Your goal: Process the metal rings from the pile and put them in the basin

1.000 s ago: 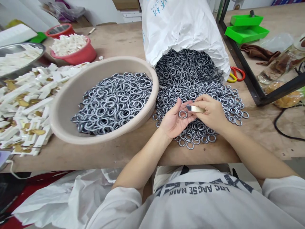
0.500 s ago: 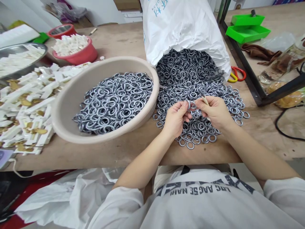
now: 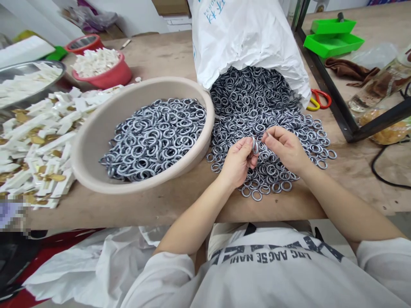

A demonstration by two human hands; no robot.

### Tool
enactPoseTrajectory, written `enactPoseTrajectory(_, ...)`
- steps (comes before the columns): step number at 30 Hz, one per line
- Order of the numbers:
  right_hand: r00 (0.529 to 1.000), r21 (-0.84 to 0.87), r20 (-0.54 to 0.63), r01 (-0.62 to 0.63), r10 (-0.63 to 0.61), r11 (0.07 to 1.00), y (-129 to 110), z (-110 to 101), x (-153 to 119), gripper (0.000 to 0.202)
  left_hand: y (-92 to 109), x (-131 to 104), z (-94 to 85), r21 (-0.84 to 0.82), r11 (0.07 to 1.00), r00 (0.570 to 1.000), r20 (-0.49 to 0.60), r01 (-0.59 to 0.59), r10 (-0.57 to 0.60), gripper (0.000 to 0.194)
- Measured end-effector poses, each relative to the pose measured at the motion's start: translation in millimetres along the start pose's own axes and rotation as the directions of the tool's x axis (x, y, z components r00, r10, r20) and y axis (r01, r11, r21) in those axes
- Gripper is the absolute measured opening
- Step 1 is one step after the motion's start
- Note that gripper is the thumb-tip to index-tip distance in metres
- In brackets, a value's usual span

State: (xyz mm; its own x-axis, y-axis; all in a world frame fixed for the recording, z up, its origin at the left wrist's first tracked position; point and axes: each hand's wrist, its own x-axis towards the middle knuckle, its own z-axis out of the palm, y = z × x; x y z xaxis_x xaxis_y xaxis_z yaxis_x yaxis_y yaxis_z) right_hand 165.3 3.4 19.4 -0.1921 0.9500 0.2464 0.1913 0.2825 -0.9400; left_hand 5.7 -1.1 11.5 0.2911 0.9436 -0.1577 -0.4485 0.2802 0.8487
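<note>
Ring (image 3: 255, 146) pinched upright between both hands.
Left hand (image 3: 237, 161) grips it; right hand (image 3: 285, 147) fingers clench just right.

A brown wooden surface (image 3: 154, 55) is seen, worn and scuffed. At its middle a wide beige bowl (image 3: 96, 141) of grey metal rings is set, and just right of it a loose pile of rings (image 3: 244, 111) is spilled from a white sack (image 3: 244, 38) lying at the far side. On the left, white plastic pieces (image 3: 41, 132) are spread, with a red bowl (image 3: 109, 75) and a metal tray (image 3: 28, 68) beyond. Scissors (image 3: 317, 100) are laid right of the sack, and green trays (image 3: 334, 36) stand far right.
</note>
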Motion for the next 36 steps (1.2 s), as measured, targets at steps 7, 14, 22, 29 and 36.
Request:
enactPoseTrajectory(7, 0.949, -0.484, 0.168, 0.315, -0.266, 0.817, -9, -4, -10, 0.030, 4, -1, -2.5, -0.054, 0.998, 0.999, -0.016, 0.045, -0.046, 0.035)
enactPoseTrajectory(14, 0.950, -0.537, 0.202, 0.310, -0.238, 0.784, -7, -5, -9, 0.036, 5, -3, -2.0, -0.066, 0.995, 0.997, 0.003, 0.074, -0.074, 0.036)
enactPoseTrajectory(22, 0.982, -0.317, -0.125, 0.093, -0.139, 0.944, 0, -19, 1, 0.035, 1, -7, 5.1, 0.018, 0.997, 0.994, 0.089, 0.069, -0.070, 0.037)
enactPoseTrajectory(29, 0.998, 0.040, -0.046, -0.033, 0.035, 0.999, -3, 2, 0, 0.038, -5, -2, 2.1, 0.085, 0.991, 0.993, 0.046, 0.101, -0.105, 0.048)
enactPoseTrajectory(36, 0.996, 0.136, 0.020, -0.090, 0.089, 0.987, -1, -15, 4, 0.030, -4, 4, -6.5, 0.092, 0.991, 0.995, 0.016, 0.095, -0.097, 0.052)
